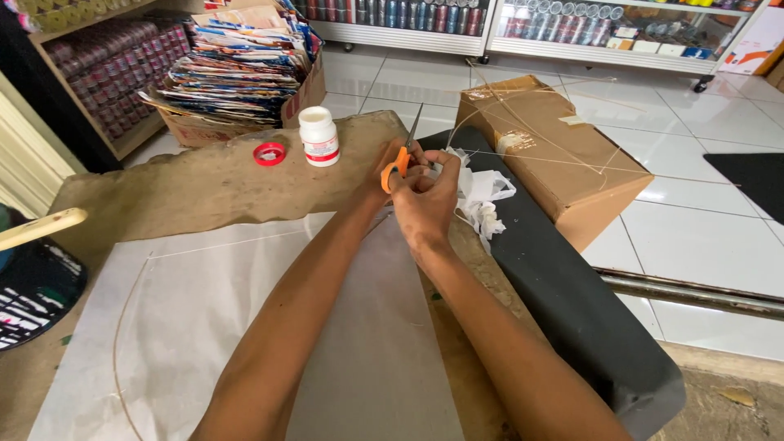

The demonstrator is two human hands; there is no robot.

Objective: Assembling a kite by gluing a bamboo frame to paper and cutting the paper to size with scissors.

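Both hands meet above the far edge of the tabletop [204,184]. The left hand [390,167] is closed through the orange handles of the scissors [402,155], whose blades point up and away. The right hand [426,196] is curled shut just beside it, fingers pinched on something too small to make out. White crumpled plastic [482,196] lies just right of the hands. A grey paper sheet [204,327] lies under the forearms; a white bottle [318,136] and red lid [269,153] stand farther back.

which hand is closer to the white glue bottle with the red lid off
Left. The left hand, holding the orange scissors, sits just right of the white bottle. The right hand is farther right and nearer the person.
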